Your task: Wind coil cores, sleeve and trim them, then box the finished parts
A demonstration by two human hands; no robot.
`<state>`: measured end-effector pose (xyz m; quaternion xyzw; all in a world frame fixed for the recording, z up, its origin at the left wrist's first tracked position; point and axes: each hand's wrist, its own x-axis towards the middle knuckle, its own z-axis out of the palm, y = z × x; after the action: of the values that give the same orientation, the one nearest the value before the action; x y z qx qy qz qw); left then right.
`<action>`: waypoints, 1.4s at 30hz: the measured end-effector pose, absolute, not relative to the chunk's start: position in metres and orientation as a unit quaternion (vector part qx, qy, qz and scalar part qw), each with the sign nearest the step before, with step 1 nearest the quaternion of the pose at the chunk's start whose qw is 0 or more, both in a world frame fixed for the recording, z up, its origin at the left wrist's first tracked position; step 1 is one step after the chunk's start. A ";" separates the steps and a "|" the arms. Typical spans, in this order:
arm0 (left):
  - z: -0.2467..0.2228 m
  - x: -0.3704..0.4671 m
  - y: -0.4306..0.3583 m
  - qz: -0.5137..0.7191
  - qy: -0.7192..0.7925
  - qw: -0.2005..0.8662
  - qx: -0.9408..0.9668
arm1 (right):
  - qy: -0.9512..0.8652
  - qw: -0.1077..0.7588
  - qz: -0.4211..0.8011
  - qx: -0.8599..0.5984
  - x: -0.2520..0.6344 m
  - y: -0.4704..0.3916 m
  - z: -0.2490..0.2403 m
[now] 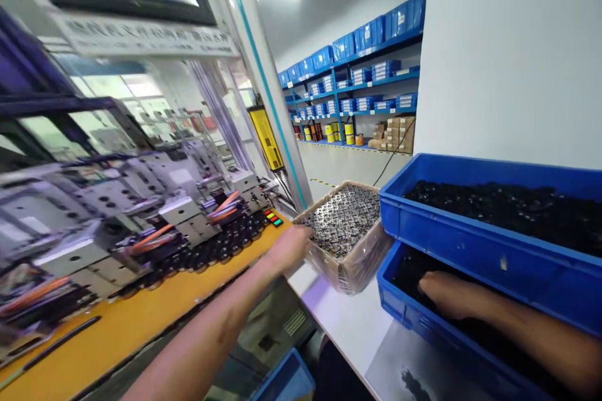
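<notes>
My left hand (296, 243) is at the near left edge of a plastic-lined cardboard box (345, 272). Its fingers point toward the small shiny metal parts (345, 216) filling the box, but the back of the hand hides most of them. My right hand (444, 293) reaches into the lower blue bin (399, 307), down among small black parts (409, 266). Its fingertips are hidden, so whether it grips anything does not show. The upper blue bin (451, 229), also full of black parts (493, 203), sits above that hand and forearm.
To the left, a machine with metal blocks (183, 219) stands behind a yellow ledge (188, 301) bearing a row of dark round parts (226, 241). A metal post (268, 81) rises behind the box. Another blue bin (286, 379) is low, below the white table (343, 326).
</notes>
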<state>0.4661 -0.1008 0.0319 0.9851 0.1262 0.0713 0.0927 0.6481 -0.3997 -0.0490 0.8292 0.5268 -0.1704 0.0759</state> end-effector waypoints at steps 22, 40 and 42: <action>-0.025 0.554 -0.098 0.057 0.061 0.163 0.983 | 0.532 0.142 -0.198 0.811 0.630 -0.398 -0.017; -0.042 0.387 -0.254 0.410 0.099 0.574 0.701 | 0.662 -0.301 0.073 0.682 0.615 -0.401 -0.023; -0.043 0.381 -0.264 0.412 0.097 0.636 0.645 | 0.698 -0.350 0.088 0.618 0.598 -0.391 -0.012</action>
<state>0.3809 -0.2637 -0.0425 0.6451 0.0973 0.4115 0.6365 0.5980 -0.3906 -0.0123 0.6184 0.6981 0.0882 -0.3498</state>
